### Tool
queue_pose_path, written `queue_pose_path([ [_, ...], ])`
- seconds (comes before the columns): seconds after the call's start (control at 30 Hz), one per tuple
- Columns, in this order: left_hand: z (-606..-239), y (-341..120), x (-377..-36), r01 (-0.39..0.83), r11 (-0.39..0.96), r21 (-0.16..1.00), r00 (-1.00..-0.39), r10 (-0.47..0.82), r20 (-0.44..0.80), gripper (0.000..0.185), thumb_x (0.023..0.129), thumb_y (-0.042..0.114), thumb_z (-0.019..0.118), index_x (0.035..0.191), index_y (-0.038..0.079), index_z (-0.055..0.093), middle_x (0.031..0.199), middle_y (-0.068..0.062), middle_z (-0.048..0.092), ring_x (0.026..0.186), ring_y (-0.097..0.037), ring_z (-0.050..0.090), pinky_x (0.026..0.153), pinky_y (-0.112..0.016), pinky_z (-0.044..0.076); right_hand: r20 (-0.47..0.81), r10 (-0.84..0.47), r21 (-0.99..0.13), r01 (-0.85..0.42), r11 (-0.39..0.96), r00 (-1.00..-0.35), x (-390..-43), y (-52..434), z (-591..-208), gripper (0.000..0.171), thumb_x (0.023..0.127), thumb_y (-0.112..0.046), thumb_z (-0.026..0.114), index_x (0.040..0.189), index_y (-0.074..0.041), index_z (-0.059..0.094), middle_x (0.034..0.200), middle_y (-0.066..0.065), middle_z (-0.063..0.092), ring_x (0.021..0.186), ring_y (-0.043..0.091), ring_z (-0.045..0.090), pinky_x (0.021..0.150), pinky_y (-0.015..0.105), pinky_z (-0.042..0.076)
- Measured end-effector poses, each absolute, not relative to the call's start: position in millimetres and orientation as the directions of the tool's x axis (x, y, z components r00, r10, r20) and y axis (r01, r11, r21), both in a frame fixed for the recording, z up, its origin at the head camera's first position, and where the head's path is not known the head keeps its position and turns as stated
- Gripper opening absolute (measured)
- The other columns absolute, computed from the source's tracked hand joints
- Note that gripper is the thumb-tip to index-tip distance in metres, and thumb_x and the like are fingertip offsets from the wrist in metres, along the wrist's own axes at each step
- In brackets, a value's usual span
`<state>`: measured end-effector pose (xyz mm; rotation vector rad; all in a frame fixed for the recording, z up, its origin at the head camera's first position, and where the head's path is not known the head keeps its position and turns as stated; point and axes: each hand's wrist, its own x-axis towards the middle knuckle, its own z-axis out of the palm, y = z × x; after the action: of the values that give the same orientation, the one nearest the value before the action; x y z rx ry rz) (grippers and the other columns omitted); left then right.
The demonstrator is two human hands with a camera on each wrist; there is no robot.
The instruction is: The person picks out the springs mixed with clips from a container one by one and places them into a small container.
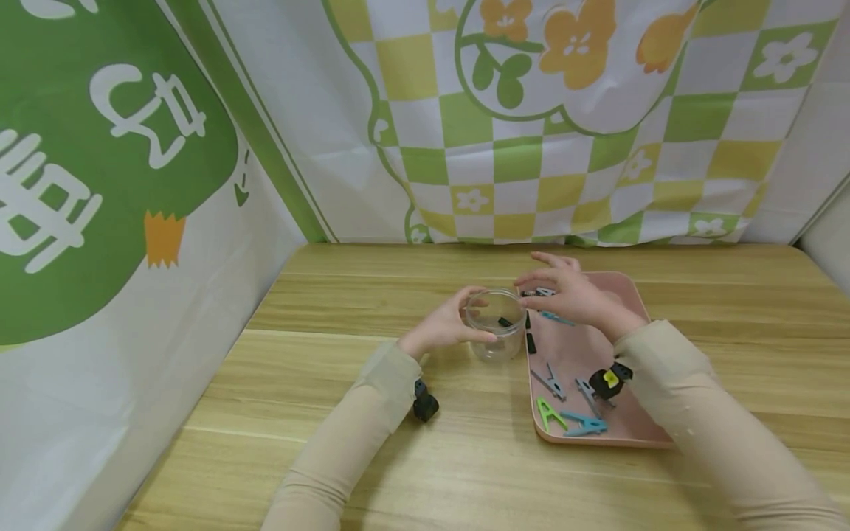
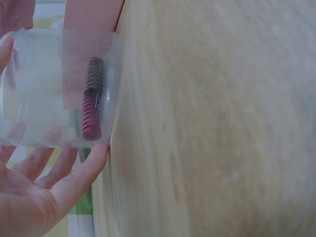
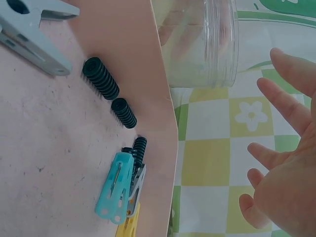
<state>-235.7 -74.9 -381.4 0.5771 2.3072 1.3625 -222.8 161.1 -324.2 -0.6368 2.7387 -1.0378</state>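
Observation:
A clear round jar (image 1: 496, 346) stands on the table, its mouth uncovered. My left hand (image 1: 441, 323) holds it from the left, thumb on the near side and fingers round the far side. Inside, at the bottom, the left wrist view shows a dark ridged cylinder (image 2: 94, 76) end to end with a reddish one (image 2: 91, 118). My right hand (image 1: 566, 295) hovers beside the jar's rim, above the pink tray (image 1: 581, 346). Its fingers are spread and hold nothing. Dark ridged cylinders (image 3: 101, 79) lie along the tray's wall in the right wrist view.
Several clothespins lie in the tray: a light green one (image 1: 545, 410), a blue one (image 1: 587, 425) and grey ones (image 1: 550, 383) at the near end, a turquoise one (image 3: 113, 190) and a yellow one (image 3: 129, 226) at the far end. A patterned curtain (image 1: 458, 169) hangs behind the table.

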Motion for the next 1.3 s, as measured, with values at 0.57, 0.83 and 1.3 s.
queue_pose_path([
  [0.57,-381.1,-74.0,-236.2,0.135,0.431,0.892,-0.834,0.536,-0.133,0.08,0.081,0.017,0.077,0.145,0.019,0.029,0.144,-0.008,0.042,0.127,-0.028,0.046,0.096,-0.045,0.045,-0.002,-0.427,-0.67,-0.316,0.672,-0.904,-219.5,168.2,-322.3,0.035,0.091,-0.026,0.064,0.122,-0.009,0.063,0.157,0.019,0.013,0.139,0.047,-0.005,0.105,0.069,0.005],
  [0.83,-380.9,-73.9,-235.7,0.135,0.434,0.891,-0.837,0.531,-0.131,0.08,0.08,0.018,0.077,0.145,0.02,0.03,0.144,-0.008,0.043,0.126,-0.027,0.046,0.095,-0.043,0.046,0.003,-0.428,-0.69,-0.312,0.653,-0.904,-219.2,173.8,-322.4,0.036,0.091,-0.027,0.064,0.123,-0.01,0.063,0.158,0.019,0.008,0.139,0.048,-0.006,0.104,0.069,0.007],
  [1.3,-382.5,-73.4,-236.5,0.155,0.423,0.893,-0.836,0.538,-0.11,0.08,0.08,0.015,0.077,0.145,0.016,0.031,0.143,-0.011,0.044,0.122,-0.029,0.051,0.098,-0.042,0.044,-0.003,-0.419,-0.699,-0.298,0.65,-0.908,-219.4,184.5,-334.1,0.042,0.091,-0.027,0.065,0.126,-0.007,0.06,0.156,0.022,0.013,0.139,0.052,-0.002,0.103,0.072,0.009],
])
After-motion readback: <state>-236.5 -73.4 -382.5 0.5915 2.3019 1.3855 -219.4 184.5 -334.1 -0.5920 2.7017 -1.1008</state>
